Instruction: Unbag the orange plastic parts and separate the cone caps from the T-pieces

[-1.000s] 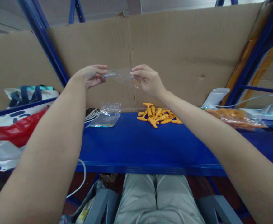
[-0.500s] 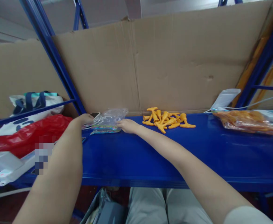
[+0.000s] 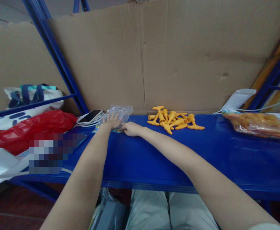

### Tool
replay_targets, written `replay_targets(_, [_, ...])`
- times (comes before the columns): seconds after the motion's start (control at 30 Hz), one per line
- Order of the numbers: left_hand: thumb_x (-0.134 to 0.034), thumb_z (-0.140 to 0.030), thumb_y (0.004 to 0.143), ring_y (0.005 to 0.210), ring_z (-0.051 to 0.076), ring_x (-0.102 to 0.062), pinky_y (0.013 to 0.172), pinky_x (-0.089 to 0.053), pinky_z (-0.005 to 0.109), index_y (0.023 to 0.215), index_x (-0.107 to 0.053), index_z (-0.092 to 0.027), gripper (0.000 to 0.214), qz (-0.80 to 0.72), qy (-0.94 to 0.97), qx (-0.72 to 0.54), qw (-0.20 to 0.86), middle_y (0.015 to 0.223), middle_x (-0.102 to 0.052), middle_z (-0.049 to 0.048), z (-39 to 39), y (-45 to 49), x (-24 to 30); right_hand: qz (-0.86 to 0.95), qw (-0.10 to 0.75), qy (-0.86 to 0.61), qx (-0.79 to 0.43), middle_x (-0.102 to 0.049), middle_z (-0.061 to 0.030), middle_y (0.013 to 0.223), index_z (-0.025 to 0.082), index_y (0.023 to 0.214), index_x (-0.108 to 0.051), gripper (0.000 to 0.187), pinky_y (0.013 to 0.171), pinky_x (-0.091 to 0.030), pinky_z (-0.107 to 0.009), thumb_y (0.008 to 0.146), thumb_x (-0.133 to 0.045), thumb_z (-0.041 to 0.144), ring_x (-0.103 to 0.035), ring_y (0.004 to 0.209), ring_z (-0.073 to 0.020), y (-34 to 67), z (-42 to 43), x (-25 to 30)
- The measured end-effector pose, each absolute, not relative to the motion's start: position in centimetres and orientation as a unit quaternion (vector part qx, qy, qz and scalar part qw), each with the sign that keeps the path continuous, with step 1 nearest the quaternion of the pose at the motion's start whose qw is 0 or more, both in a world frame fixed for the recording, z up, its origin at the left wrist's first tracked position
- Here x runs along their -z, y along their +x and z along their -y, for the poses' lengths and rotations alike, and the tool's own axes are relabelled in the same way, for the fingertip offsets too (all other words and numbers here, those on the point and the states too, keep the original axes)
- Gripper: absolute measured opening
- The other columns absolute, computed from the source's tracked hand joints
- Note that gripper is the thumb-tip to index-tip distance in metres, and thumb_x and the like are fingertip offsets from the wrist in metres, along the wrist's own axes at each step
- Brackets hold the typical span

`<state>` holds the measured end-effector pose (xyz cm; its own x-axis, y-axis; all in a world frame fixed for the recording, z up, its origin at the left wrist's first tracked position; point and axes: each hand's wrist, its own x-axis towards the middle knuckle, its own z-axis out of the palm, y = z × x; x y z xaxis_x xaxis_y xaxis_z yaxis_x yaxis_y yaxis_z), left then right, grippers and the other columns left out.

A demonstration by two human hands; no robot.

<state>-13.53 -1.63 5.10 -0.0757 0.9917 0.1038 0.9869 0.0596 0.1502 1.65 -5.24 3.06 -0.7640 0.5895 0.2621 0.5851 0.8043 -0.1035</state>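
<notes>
A pile of clear plastic bags [image 3: 122, 111] lies at the back of the blue shelf [image 3: 154, 156], against the cardboard wall. My left hand [image 3: 111, 121] rests flat on top of the pile with its fingers spread. My right hand [image 3: 129, 128] is beside it at the pile's right front corner, its fingers pinched on the edge of a bag. A heap of small orange plastic pieces [image 3: 172, 120] lies on the shelf to the right of both hands, untouched.
A phone [image 3: 90, 116] on a white cable lies left of the bags. Further left are a red bag [image 3: 32, 127] and a white tote [image 3: 34, 97]. A clear bag full of orange pieces [image 3: 259, 125] sits at the far right. A blue upright post [image 3: 58, 60] stands at the back left.
Both hands came down from holding a clear bag in the air to the pile on the shelf. The left hand then slid right, from near the phone onto the bags.
</notes>
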Motion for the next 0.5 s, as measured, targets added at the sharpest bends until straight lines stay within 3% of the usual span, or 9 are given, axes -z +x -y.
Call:
replay_targets(0.1, [-0.022, -0.047, 0.094, 0.152, 0.031, -0.010, 0.120, -0.011, 0.057, 0.157, -0.024, -0.021, 0.068, -0.752, 0.656, -0.066, 0.008, 0.164, -0.016, 0.0079, 1.9, -13.5, -3.6, 0.928, 0.160, -0.335, -0.042, -0.051, -0.0019, 0.148, 0.025, 0.123, -0.067, 0.043, 0.107, -0.044, -0.037, 0.087, -0.048, 0.010, -0.056, 0.128, -0.0230, 2.2, 5.3, -2.9])
replay_targets(0.2, [-0.021, -0.051, 0.093, 0.151, 0.032, -0.011, 0.120, -0.013, 0.058, 0.156, -0.027, -0.023, 0.069, -0.761, 0.645, -0.064, 0.004, 0.164, -0.018, 0.0069, 1.6, -13.9, -2.8, 0.912, 0.170, -0.369, -0.060, -0.046, -0.0066, 0.151, 0.020, 0.133, -0.060, 0.045, 0.111, -0.040, -0.038, 0.089, -0.050, 0.015, -0.050, 0.134, -0.0245, 2.9, 5.2, -2.8])
replay_targets(0.5, [-0.028, -0.073, 0.084, 0.149, 0.040, -0.019, 0.116, -0.018, 0.063, 0.151, -0.039, -0.021, 0.086, -0.766, 0.638, -0.080, 0.015, 0.160, -0.028, 0.0142, 1.0, -14.0, -2.8, 0.922, 0.134, -0.363, -0.013, -0.055, -0.0119, 0.143, 0.018, 0.123, -0.067, 0.038, 0.109, -0.042, -0.047, 0.088, -0.054, 0.015, -0.053, 0.131, -0.0284, 7.2, 8.1, -4.4])
